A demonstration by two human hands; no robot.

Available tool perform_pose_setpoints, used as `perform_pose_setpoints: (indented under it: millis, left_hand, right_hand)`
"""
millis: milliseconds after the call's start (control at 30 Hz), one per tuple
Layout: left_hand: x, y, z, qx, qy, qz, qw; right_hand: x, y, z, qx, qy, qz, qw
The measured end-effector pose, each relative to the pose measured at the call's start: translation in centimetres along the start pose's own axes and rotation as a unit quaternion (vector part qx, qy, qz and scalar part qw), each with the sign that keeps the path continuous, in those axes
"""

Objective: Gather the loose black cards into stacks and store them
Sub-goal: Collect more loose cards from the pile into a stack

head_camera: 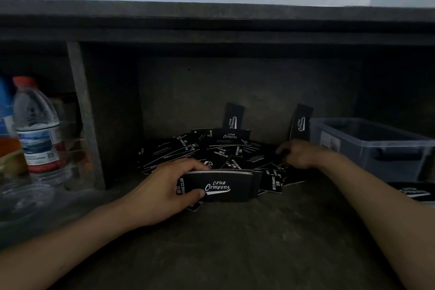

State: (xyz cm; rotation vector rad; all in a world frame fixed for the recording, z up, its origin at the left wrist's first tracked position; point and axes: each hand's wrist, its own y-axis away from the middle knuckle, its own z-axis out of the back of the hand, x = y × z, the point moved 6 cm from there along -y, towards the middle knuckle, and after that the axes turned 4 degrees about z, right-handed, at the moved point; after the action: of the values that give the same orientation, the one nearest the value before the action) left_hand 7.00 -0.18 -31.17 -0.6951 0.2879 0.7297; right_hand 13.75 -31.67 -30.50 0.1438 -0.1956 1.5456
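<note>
Black cards (207,148) lie in a loose, overlapping heap at the middle of the head view. They sit on the dark work surface (235,242), up against the back wall of a recess under a shelf (211,21). Several show white "Club Camping" lettering. A centre upright card (233,116) leans on the back wall above the heap. A right upright card (301,122) leans there too, just beside the bin.

At lower left of centre, the left hand (162,192) grips a squared stack (226,186) of these cards at the heap's near edge. The stack is tilted up with its printed face to the camera. The fingers (188,166) curl over its top edge and the thumb (200,193) presses on the face near its lower left corner.

To the right of centre, the right hand (299,153) rests on the heap's right edge, knuckles up, with its fingers bent down among the cards. Whether they pinch one cannot be told (the tips are lost in the dark).

A translucent grey plastic bin (367,146) stands at the right of the frame. Below it, at the right edge, lies another black printed piece (412,192). At the left, beyond an upright divider (84,113), stands a clear water bottle (37,125) with a red cap.
</note>
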Motion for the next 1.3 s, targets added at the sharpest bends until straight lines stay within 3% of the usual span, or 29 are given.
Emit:
perform_pose_setpoints:
  millis: [100,333,400,500,633,767,967,1133,1300]
  left_hand:
    - [0.2,0.0,-0.1,0.007,0.011,0.010,1.000]
    - [0.3,0.0,-0.2,0.011,0.016,0.021,1.000]
    - [0.3,0.0,-0.2,0.011,0.013,0.021,1.000]
    - [0.3,0.0,-0.1,0.006,0.012,0.017,1.000]
    - [0.3,-0.1,-0.1,0.000,-0.001,0.017,1.000]
    - [0.4,-0.1,0.0,0.002,0.000,0.026,1.000]
    - [0.2,0.0,0.0,-0.001,-0.008,0.034,0.999]
    - [0.4,0.0,0.2,-0.030,-0.029,0.046,0.998]
    - [0.5,0.0,0.4,-0.050,-0.048,0.035,0.997]
  right_hand:
    - [0.1,0.0,0.9,0.000,-0.068,-0.001,0.998]
    - [-1.8,1.3,1.2,-0.016,-0.137,-0.109,0.984]
    - [-1.7,1.4,1.9,-0.063,-0.180,-0.104,0.976]
    - [-1.1,1.0,2.8,-0.122,-0.306,-0.077,0.941]
    - [1.8,1.9,2.4,-0.043,-0.454,-0.017,0.890]
    - [4.4,3.1,2.5,-0.009,-0.455,0.052,0.889]
    - [5.9,3.6,3.5,-0.043,-0.414,0.112,0.902]
    - [6.3,3.7,3.3,0.029,-0.479,0.138,0.866]
    - [7.1,4.4,3.2,0.006,-0.279,0.203,0.939]
